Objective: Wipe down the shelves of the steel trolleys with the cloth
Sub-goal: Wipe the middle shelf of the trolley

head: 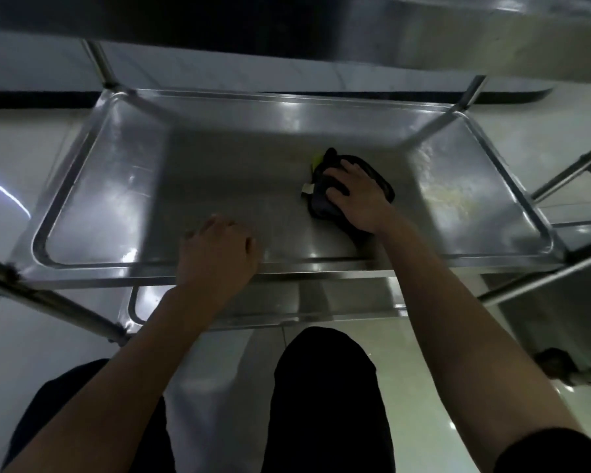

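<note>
While right hand (357, 196) presses cloth (325, 206), tag (307, 189) unreadable

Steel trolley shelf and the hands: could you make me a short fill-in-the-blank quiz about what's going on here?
1. The dark cloth lies under the ____ hand.
2. The left hand rests at the shelf's ____ edge, holding no cloth.
3. The cloth lies on the ____ shelf of the steel trolley, between two others.
4. A pale smear shows on the shelf to the ____ of the cloth.

Missing words: right; near; middle; right
</note>
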### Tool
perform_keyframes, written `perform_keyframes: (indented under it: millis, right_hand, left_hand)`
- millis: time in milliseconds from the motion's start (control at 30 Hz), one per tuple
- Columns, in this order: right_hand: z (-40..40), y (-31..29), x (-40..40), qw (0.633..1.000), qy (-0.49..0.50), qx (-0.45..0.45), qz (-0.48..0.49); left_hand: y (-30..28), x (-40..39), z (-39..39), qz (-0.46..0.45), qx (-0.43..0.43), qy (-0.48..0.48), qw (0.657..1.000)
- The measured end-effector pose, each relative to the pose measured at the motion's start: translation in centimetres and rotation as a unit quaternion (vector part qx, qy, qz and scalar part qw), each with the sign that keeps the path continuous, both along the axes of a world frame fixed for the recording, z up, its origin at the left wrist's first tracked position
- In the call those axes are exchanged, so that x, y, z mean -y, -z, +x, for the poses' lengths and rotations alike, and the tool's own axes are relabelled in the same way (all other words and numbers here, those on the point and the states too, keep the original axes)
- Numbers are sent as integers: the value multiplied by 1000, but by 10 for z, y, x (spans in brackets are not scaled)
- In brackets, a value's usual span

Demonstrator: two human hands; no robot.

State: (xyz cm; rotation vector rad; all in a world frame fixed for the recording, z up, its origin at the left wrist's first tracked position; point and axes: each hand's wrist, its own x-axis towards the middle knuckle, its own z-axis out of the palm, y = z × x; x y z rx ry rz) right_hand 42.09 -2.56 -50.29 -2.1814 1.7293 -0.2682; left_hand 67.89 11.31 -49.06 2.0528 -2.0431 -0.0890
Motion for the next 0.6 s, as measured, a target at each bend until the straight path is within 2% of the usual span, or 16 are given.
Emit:
perform_keyframes:
  millis: [200,333,600]
  right_hand:
    - [-25,-1,1,998,40,-30,47]
    - [-13,1,2,998,43,-26,38]
    - [11,3,7,999,28,-29,14]
  left_hand:
    - [-5,1,-10,1,-22,-4,1000]
    - [0,4,-6,-27,-25,-9,999]
    - [-11,16,39,14,-39,16,999]
